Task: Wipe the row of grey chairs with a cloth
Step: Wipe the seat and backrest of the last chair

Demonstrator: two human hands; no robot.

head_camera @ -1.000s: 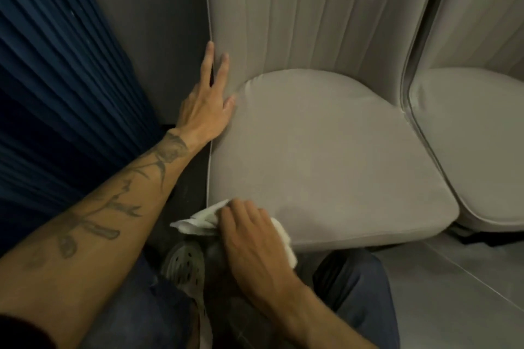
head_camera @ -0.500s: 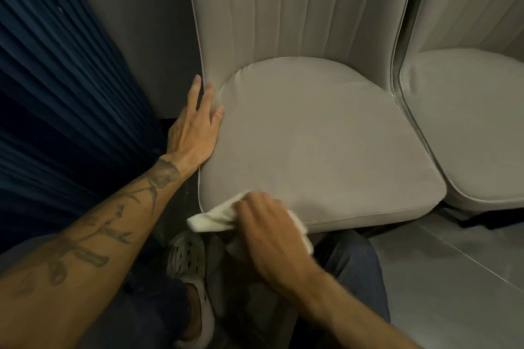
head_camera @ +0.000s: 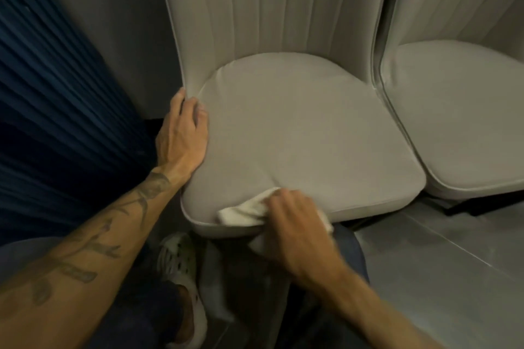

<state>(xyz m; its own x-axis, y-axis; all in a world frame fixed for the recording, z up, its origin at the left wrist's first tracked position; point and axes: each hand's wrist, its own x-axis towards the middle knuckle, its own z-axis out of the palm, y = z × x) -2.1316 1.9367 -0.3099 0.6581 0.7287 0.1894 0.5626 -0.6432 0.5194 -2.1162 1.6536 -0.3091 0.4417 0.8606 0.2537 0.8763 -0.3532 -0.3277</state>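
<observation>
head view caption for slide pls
Right hand wipes grey chair seat with white cloth; left hand rests on its side.

– What hangs on the left?
– A dark blue pleated curtain (head_camera: 56,93), its folds fanning downward.
– And beside it?
– A plain, smooth grey wall (head_camera: 113,22), with a dark strip (head_camera: 158,121) along its foot.
– The floor?
– Large smooth grey floor tiles (head_camera: 439,278) at lower right, crossed by a thin pale grout line (head_camera: 453,244).
– How is the light?
– Dim and even. The curtain's lower folds sink into near-black shadow.
</observation>
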